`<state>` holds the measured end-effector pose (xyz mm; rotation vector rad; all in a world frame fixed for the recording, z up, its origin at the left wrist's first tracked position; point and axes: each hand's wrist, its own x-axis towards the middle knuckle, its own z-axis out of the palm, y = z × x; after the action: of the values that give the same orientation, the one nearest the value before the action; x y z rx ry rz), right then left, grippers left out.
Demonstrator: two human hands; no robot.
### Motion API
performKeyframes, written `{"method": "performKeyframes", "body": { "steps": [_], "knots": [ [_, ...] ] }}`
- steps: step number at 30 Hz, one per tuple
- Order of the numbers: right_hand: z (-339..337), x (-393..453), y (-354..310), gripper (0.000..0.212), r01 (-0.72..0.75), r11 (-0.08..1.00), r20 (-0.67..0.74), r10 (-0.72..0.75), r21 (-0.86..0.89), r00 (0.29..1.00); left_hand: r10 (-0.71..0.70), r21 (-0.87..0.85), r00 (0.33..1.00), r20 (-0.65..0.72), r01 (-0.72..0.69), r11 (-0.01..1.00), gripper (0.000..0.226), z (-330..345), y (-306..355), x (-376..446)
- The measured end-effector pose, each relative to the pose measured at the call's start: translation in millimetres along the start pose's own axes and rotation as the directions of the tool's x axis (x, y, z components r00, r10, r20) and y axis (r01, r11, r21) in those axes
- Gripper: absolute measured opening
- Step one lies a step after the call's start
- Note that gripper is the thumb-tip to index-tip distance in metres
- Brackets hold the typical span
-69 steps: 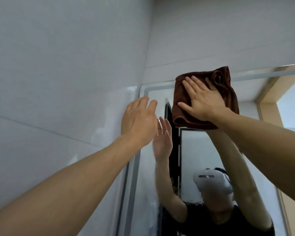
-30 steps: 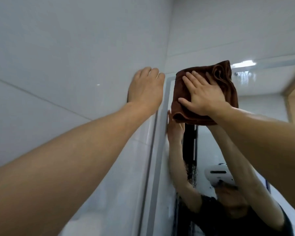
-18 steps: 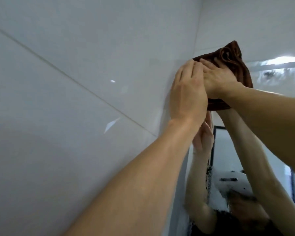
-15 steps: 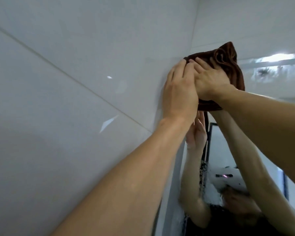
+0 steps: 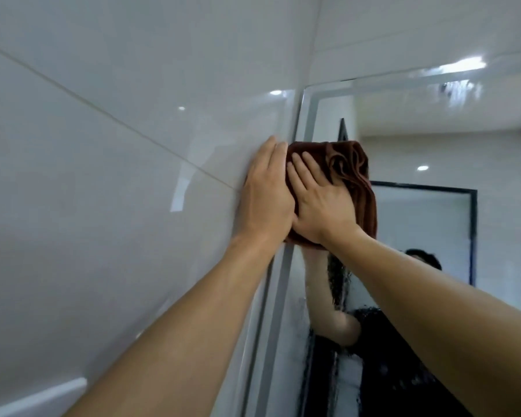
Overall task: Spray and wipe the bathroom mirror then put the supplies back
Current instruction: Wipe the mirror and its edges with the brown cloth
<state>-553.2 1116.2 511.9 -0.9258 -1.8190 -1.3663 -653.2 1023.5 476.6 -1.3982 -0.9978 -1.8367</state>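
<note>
Under right hand: cloth on mirror.

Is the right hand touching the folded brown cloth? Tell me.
Touching. The head view shows the right hand pressed flat on the folded brown cloth.

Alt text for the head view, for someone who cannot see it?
The right hand presses a brown cloth flat against the mirror near its left edge. The left hand rests flat on the white tiled wall beside it.
</note>
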Motion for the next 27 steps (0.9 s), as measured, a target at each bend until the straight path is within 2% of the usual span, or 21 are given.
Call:
{"method": "performKeyframes", "body": {
  "steps": [6,12,16,20,27],
  "knots": [
    [21.1,-61.6,-38.5,0.079,-0.040,0.995,-0.011,0.041,0.088,0.999,0.012,0.050,0.996,0.084,-0.016,0.999,0.054,-14.5,-4.7,-25.8],
    [29.9,-121.8,-68.8,0.085,-0.017,0.992,0.075,0.008,0.121,0.997,0.084,0.130,0.986,0.141,-0.103,0.986,0.053,-25.2,-10.3,-48.0],
    [30.6,-148.0,-72.1,0.084,0.022,0.990,0.120,-0.038,0.137,0.992,0.170,0.226,0.965,0.201,-0.215,0.950,0.048,-25.0,-15.9,-61.2],
    [20.5,-157.7,-52.9,0.085,0.098,0.987,0.131,-0.114,0.125,0.985,0.225,0.357,0.942,0.248,-0.305,0.883,0.046,-27.6,-20.3,-69.5],
    [-22.8,-133.9,49.5,0.083,0.163,0.986,0.066,-0.161,-0.021,0.985,0.239,0.388,0.930,0.278,-0.337,0.858,0.058,-27.5,-24.9,-68.4]
  ]
}}
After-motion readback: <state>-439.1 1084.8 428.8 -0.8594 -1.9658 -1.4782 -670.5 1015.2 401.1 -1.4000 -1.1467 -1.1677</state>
